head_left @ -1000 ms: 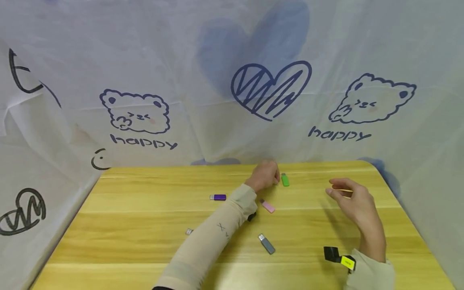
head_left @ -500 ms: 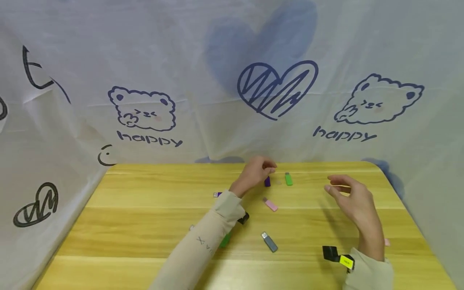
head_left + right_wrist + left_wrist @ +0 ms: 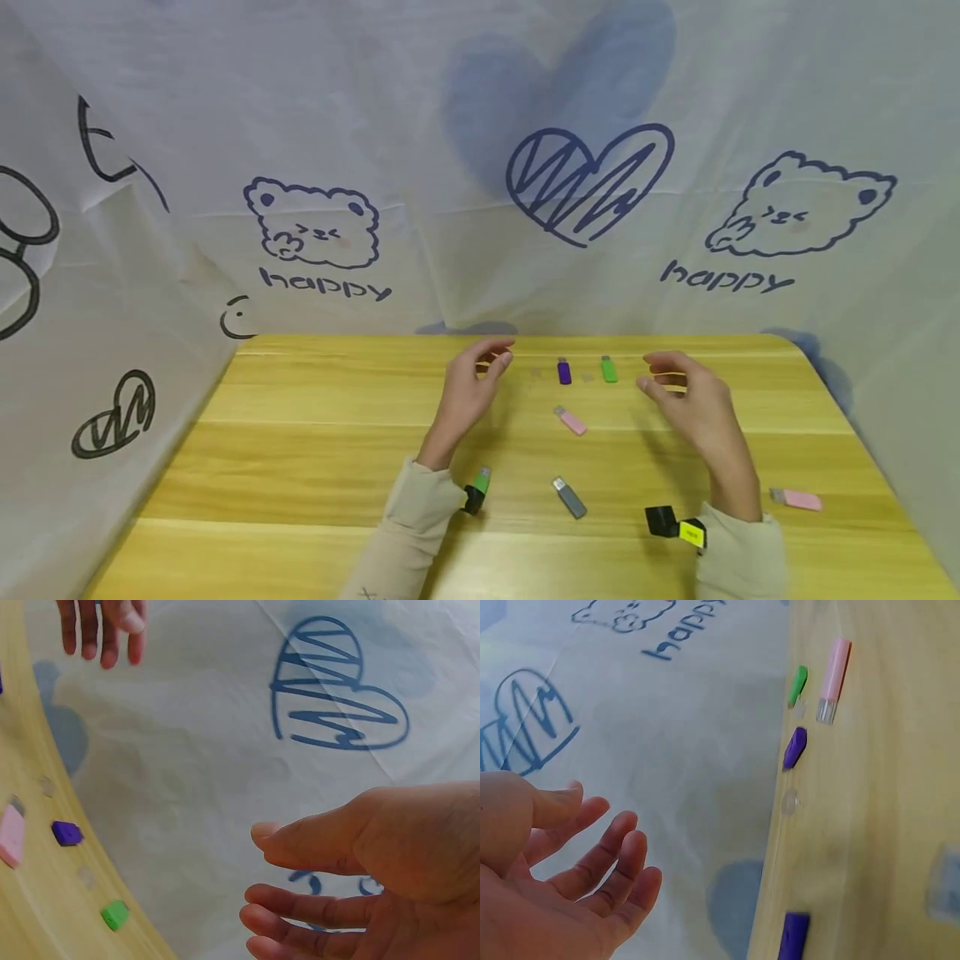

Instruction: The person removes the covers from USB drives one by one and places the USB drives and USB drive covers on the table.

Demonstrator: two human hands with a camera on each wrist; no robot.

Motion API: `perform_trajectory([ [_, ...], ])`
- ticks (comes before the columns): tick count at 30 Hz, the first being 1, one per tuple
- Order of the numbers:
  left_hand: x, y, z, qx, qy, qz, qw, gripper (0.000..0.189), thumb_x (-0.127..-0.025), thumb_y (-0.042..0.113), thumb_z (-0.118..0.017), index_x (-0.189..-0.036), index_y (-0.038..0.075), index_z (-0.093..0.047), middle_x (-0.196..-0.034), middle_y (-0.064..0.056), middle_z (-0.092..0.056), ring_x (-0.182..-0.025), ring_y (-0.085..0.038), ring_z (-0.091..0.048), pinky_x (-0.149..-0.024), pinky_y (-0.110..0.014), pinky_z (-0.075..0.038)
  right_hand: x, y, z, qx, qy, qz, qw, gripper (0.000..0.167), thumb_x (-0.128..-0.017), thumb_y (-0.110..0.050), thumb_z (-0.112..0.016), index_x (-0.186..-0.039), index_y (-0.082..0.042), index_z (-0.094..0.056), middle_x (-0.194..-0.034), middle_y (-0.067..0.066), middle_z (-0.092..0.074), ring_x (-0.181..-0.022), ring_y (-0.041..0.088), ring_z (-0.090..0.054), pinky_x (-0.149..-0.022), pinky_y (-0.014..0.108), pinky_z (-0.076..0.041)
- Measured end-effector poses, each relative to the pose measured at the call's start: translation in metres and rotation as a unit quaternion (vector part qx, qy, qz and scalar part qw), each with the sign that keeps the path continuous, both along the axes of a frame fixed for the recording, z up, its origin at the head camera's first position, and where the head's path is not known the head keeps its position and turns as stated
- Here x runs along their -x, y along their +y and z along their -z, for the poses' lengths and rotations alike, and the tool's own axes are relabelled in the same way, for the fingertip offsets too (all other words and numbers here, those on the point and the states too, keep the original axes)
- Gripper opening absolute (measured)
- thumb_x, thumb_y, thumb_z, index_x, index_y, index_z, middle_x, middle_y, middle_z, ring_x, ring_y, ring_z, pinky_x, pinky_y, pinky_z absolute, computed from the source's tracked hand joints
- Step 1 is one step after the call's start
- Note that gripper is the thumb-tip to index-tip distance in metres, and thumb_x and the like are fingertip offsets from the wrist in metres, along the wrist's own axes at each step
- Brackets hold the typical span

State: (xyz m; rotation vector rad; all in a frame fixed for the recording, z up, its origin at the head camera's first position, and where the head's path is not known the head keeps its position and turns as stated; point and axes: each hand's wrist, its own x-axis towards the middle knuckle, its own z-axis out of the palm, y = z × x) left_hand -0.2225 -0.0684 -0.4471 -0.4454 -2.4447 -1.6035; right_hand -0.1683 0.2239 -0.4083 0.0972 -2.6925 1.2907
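My left hand (image 3: 468, 392) hovers over the back middle of the table, fingers loosely bent, with nothing in it. To its right lie a purple USB stick (image 3: 564, 372) and a green USB stick (image 3: 609, 369), side by side. A pink USB stick (image 3: 571, 420) rests a little nearer. Holding nothing, my right hand (image 3: 697, 400) is raised right of the green stick, thumb and fingers apart. Another purple stick (image 3: 794, 934) shows in the left wrist view; the left hand hides it in the head view. A second green stick (image 3: 482, 478) lies beside the left cuff.
A grey USB stick (image 3: 570, 497) lies between the forearms. Right of the right sleeve is another pink USB stick (image 3: 797, 499). Small clear round spots (image 3: 790, 801) mark the wooden table (image 3: 300, 433) near the back sticks. A printed white cloth (image 3: 435, 167) hangs behind the table.
The left hand has let go of the purple stick beside the green one and drawn back left, its fingers loosening. The right hand keeps its pose. The head view has turned slightly left.
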Motion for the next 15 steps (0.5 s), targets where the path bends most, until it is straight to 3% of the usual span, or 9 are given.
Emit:
perform_trajectory([
  [8,-0.009,-0.020,0.007,-0.020,0.023,-0.009,0.9995,0.026,-0.103,0.012,-0.064,-0.126,0.002,-0.070,-0.110,-0.013,-0.071,-0.103,-0.031,-0.068,-0.091,-0.052,-0.055,0.010,-0.025,0.017,-0.011,-0.011,-0.033,0.9994,0.037,-0.097,-0.006,-0.070,-0.131,0.006,-0.061,-0.125,0.029,-0.063,-0.114,0.044,-0.062,-0.095,0.055,-0.054],
  [15,-0.010,-0.026,0.007,-0.021,0.013,-0.008,0.9997,0.026,-0.103,0.012,-0.065,-0.126,0.002,-0.070,-0.111,-0.014,-0.071,-0.104,-0.032,-0.068,-0.093,-0.050,-0.055,0.018,-0.046,0.037,-0.032,-0.035,-0.054,0.9974,0.036,-0.096,-0.006,-0.071,-0.129,0.005,-0.062,-0.119,0.028,-0.064,-0.107,0.043,-0.064,-0.089,0.053,-0.057],
])
